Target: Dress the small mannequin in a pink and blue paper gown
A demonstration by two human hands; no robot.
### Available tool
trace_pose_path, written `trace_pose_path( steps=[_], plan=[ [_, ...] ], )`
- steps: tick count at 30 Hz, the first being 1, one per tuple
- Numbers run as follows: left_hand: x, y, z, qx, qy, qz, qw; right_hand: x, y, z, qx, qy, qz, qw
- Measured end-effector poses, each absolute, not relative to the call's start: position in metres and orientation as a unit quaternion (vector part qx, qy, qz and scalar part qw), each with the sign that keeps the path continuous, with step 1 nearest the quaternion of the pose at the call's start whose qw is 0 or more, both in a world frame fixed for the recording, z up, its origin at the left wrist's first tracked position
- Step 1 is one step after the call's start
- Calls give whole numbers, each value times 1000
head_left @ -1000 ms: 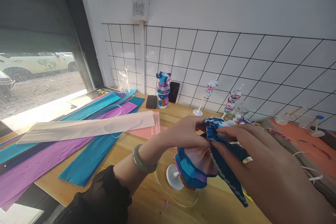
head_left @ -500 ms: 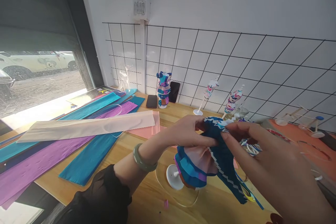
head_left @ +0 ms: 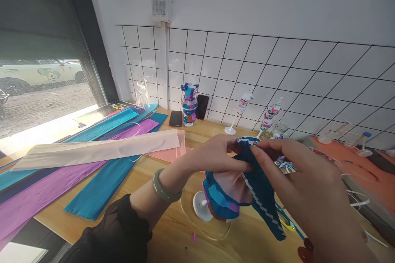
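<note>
My left hand [head_left: 224,154] grips the upper part of the dress stand [head_left: 224,196], thumb across the dark blue strip [head_left: 264,189]; my right hand [head_left: 308,176] pinches the strip's top edge. The dress stand tilts over the table [head_left: 165,234], white base [head_left: 202,207] to the left. In place: ruffled skirt layers [head_left: 230,187]. Outstanding: the strip's lower end, hanging loose. Whether its top is fastened, I cannot tell.

Black sleeve [head_left: 119,228], thin and loosely gathered, worn on left arm [head_left: 142,202]. Smooth, rounded, pale green bangle [head_left: 159,190] worn below it. Dark red rounded pieces [head_left: 305,250] seen beside right wrist [head_left: 338,228]; whether worn, unclear.
</note>
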State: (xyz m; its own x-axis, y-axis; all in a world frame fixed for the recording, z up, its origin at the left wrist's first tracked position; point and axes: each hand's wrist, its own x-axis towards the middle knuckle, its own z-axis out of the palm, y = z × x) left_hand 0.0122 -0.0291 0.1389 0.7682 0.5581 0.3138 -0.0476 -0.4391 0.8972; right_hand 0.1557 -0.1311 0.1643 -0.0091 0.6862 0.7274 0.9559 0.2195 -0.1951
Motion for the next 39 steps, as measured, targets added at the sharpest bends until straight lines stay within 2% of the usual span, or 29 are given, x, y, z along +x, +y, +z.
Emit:
trace_pose_path(
  steps=[6, 12, 16, 39],
  plan=[
    [10, -20, 134, 761, 150, 307, 552, 174, -130, 173, -610, -687, -87, 386],
    [7, -10, 131, 710, 118, 292, 629, 191, -128, 173, -622, -717, -15, 314],
    [6, -7, 130, 695, 114, 294, 646, 187, -128, 167, -636, -711, 19, 299],
    [5, -11, 134, 675, 115, 279, 674, 169, -122, 171, -590, -732, -15, 340]
  ],
)
